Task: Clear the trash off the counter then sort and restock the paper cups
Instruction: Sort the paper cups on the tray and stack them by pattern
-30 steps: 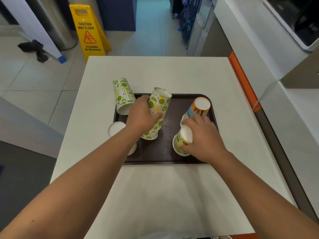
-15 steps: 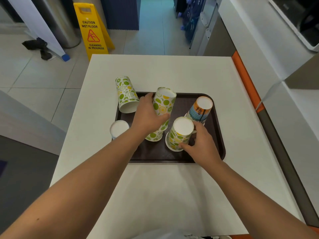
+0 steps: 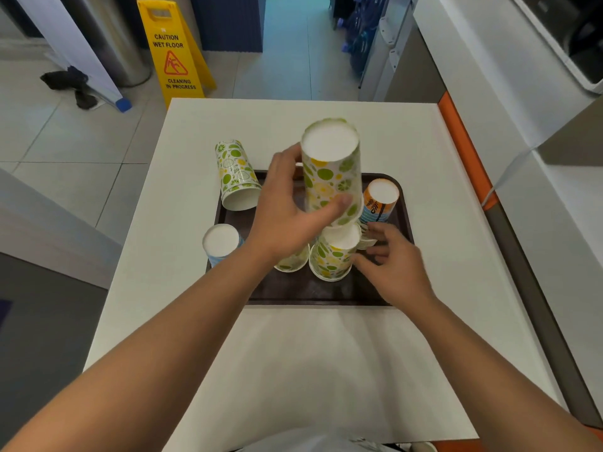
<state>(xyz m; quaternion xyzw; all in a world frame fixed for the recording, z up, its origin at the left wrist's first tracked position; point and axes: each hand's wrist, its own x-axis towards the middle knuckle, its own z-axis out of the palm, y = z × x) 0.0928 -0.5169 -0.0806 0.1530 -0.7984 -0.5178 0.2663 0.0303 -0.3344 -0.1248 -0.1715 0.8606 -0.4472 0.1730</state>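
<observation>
A: In the head view, what is each hand doing?

B: The left hand (image 3: 287, 220) is wrapped around a tall green-patterned stack (image 3: 331, 172) of upturned paper cups, thumb in front and fingers behind. It holds the stack in the air, just above a short green-patterned cup (image 3: 332, 256) that stands upside down on the brown tray (image 3: 313, 290). The right hand (image 3: 391, 265) is loosely spread, with fingertips at the side of this short cup. Whether they really touch it, I cannot tell.

A: How should the step be done well?

B: I think the stack must go down over the short cup. The mouth should be centred on the base below and lowered straight, while the right hand keeps the short cup steady. A tilted stack may catch the rim and push the cup away.

A: And the containers?

B: The tray lies on the white counter (image 3: 326, 370). On it are the short cup, another green cup (image 3: 293, 261) partly hidden behind the left wrist, and an orange-and-blue cup stack (image 3: 378, 202) at the right. A green stack on its side (image 3: 236, 176) rests over the tray's far left corner with its open mouth empty. A blue-sided cup (image 3: 221, 241) stands upside down at the tray's left edge. I see no trash on the counter.
</observation>
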